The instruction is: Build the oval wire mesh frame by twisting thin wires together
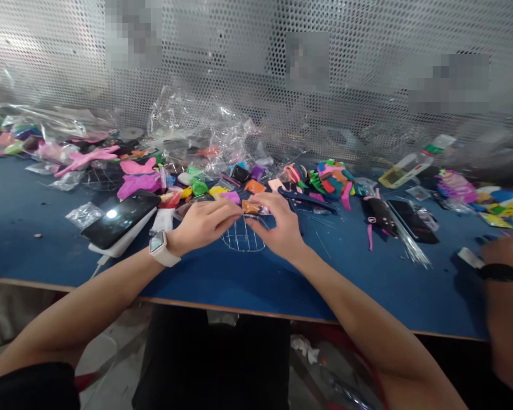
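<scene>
A small rounded basket of thin silver wire (244, 244) is held low over the blue table, between my two hands. My left hand (205, 222), closed with its fingers together, pinches the basket's upper left edge; its thumb is mostly hidden. From the other side my right hand (282, 225) curls round the upper right edge, thumb in front and index finger arched above. An orange packet (251, 207) shows between the hands; I cannot tell whether it is touched. A pale watch (163, 250) is on my left wrist.
Coloured clay pieces (140, 182) and clear plastic wrap (200, 128) line the back. A black phone (122, 219) rests on a white block at left. At right are a bottle (410, 165), a bundle of wires (410, 236) and another person's arm (507, 296).
</scene>
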`<state>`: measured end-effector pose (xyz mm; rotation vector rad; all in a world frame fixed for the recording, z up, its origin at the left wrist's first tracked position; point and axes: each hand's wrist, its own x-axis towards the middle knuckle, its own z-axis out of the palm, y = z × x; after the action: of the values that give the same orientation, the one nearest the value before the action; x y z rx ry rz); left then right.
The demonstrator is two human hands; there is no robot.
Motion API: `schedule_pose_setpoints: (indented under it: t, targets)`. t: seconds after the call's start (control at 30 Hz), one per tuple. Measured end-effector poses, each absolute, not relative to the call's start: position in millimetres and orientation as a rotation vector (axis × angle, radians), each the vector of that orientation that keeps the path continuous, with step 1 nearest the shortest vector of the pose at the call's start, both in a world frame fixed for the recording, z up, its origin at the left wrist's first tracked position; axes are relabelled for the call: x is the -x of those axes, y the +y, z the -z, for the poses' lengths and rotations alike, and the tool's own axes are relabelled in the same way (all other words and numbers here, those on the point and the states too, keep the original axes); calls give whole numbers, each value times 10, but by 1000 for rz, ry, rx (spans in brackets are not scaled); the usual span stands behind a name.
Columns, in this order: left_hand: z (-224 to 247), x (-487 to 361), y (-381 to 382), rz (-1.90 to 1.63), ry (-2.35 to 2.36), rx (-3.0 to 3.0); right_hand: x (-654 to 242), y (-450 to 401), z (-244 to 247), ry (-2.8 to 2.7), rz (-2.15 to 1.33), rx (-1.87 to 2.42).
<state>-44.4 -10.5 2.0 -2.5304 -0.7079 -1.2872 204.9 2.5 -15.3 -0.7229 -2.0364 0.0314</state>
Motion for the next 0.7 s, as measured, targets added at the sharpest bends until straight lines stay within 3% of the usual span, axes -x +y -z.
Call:
schedule_pose_setpoints:
  t: [0.33, 0.7]
  targets:
    - [42, 397, -143, 1327, -552, 2608, -1945, -88, 108, -1917, 12, 435]
    - [-23, 441, -161, 1251, -615, 2437, -2018, -48, 110, -1985, -2, 572]
